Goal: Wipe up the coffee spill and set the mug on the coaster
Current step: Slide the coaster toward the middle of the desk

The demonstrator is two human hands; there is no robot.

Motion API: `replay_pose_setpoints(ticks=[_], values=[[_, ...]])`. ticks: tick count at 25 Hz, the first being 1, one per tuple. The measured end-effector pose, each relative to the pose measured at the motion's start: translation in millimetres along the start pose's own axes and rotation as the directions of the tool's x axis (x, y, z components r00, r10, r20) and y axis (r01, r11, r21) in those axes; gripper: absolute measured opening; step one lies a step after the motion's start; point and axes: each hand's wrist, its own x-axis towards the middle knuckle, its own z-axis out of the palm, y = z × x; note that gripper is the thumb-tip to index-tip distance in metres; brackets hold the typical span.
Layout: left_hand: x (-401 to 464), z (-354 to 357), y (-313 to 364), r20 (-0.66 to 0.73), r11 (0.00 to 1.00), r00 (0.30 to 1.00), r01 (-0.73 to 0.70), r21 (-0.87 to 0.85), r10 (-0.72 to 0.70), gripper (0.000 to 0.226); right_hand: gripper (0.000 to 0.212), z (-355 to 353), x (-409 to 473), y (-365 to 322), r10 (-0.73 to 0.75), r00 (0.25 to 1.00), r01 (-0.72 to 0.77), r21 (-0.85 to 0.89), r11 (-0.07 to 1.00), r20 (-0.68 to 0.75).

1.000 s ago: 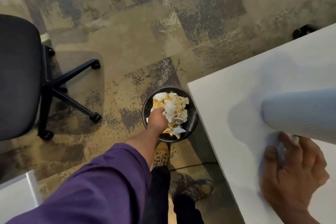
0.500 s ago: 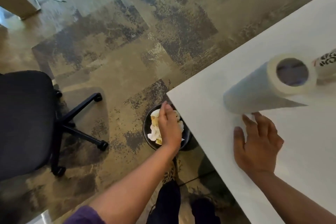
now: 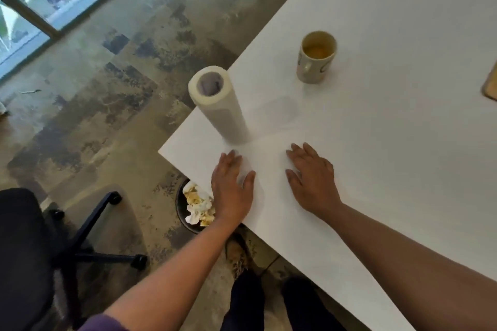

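The floor is covered with a mottled grey and beige carpet (image 3: 113, 105), and a window with a dark frame (image 3: 40, 2) is at the upper left corner. A large white table with a smooth top (image 3: 403, 156) fills the right side of the view.

On the table stands a cream ceramic mug with a dark pattern (image 3: 316, 58), upright, with a little yellowish liquid at the bottom. It stands directly on the table top. A flat tan object, probably the coaster (image 3: 490, 83), is only partly seen at the right edge, well apart from the mug. A white roll of paper towel (image 3: 217, 105) stands upright near the table corner.

The left hand (image 3: 232, 188) lies flat on the table near its edge, fingers straight, and it holds nothing. The right hand (image 3: 312, 180) also rests flat on the table with spread fingers, holding nothing. The two hands are apart from each other, both just in front of the roll.

Below the table edge, a round black bin (image 3: 183, 212) holds crumpled white paper with yellow-brown stains (image 3: 199, 204). A black office chair on wheels (image 3: 40, 250) stands at the lower left.
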Motion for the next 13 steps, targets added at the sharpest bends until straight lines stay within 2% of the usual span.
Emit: replay_pose_setpoints(ticks=[2, 7, 13], values=[[1.7, 16.7, 30.1, 0.063, 0.999, 0.997, -0.045, -0.003, 0.045, 0.044, 0.049, -26.4, -8.7, 24.0, 0.08, 0.995, -0.077, 0.062, 0.995, -0.052], [9.3, 65.2, 115.4, 0.235, 0.989, 0.964, -0.105, -0.1, 0.126, 0.035, 0.05, -83.9, -38.1, 91.7, 0.179, 0.975, -0.156, 0.164, 0.974, -0.134], [30.0, 140.9, 189.1, 0.348, 0.94, 0.873, -0.303, -0.158, 0.341, 0.035, 0.057, -115.8, -50.1, 167.6, 0.406, 0.894, -0.338, 0.312, 0.888, -0.189]])
